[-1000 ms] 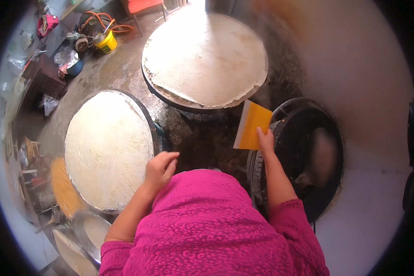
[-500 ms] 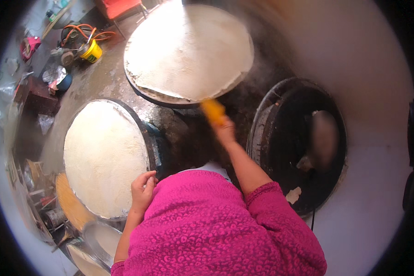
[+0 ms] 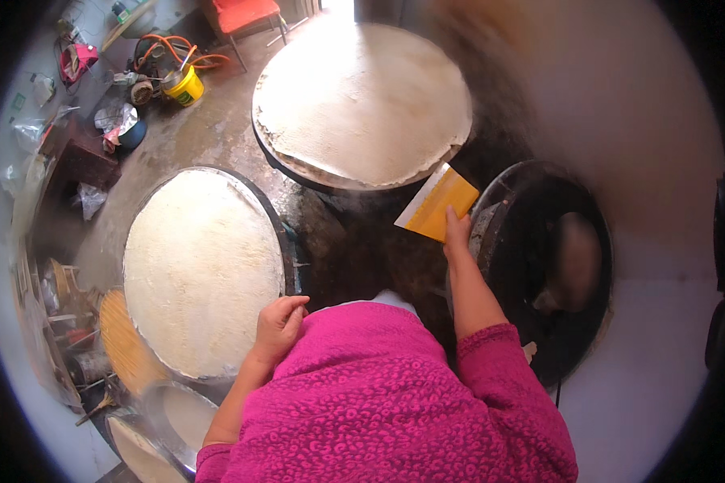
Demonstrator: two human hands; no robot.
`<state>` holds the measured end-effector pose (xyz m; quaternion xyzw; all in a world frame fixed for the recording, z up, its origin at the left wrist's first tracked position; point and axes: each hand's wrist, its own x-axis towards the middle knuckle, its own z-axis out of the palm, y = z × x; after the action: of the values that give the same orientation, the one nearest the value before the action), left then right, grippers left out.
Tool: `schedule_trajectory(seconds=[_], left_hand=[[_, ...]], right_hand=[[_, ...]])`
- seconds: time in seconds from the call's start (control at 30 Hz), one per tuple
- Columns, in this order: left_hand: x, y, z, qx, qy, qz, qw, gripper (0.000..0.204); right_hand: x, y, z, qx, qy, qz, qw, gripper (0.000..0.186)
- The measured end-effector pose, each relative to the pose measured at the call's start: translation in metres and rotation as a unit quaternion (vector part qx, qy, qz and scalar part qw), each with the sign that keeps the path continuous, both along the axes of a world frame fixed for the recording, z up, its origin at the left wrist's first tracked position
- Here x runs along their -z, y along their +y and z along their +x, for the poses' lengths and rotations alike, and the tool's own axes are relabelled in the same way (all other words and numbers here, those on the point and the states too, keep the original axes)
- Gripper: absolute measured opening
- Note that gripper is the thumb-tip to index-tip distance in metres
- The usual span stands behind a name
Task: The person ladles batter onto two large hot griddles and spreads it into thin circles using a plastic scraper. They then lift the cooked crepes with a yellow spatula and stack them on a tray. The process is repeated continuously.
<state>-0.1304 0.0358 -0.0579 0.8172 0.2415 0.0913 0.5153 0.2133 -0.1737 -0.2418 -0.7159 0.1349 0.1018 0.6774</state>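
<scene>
My right hand (image 3: 457,232) grips a wide yellow scraper (image 3: 443,208) with a pale straight blade edge. The blade's upper corner is close to the near right rim of the far round griddle; I cannot tell whether they touch. A large thin pale flatbread (image 3: 362,105) covers that griddle, its near edge slightly loose. Close to my waist, my left hand (image 3: 280,326) is curled with nothing visible in it. Beside it, on the left griddle, lies another pale round sheet of batter or flatbread (image 3: 205,274). The black griddle (image 3: 511,266) on the right holds a small pale scrap, partly behind my arm.
A metal basin (image 3: 181,414) of pale batter and a round wooden board (image 3: 125,338) are at the lower left. Farther back stand a yellow bucket (image 3: 187,87), an orange hose (image 3: 165,40) and a red chair (image 3: 246,14). A pale wall borders the right side.
The scraper has moved right along the far griddle's near rim and now shows its broad face. My left hand stays curled near my waist. The whole view has shifted slightly.
</scene>
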Motion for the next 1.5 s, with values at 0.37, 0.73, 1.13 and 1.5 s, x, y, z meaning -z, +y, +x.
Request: schedule_trajectory(seconds=[0.37,0.73,1.13,1.5], left_hand=[[-0.001,0.075,0.080,0.084,-0.011,0.184,0.979,0.020],[0.035,0.106,0.322,0.201,0.020,0.502,0.841,0.035],[-0.053,0.130,0.427,0.288,-0.106,0.547,0.779,0.010],[-0.163,0.209,0.519,0.223,-0.123,0.536,0.805,0.011]], right_hand=[[0.009,0.101,-0.007,-0.117,-0.017,-0.225,0.967,0.048],[-0.026,0.127,0.017,-0.355,-0.033,0.033,0.934,0.039],[-0.135,0.080,0.070,-0.505,-0.428,-0.292,0.690,0.036],[-0.083,0.077,0.173,-0.425,-0.424,-0.386,0.700,0.038]])
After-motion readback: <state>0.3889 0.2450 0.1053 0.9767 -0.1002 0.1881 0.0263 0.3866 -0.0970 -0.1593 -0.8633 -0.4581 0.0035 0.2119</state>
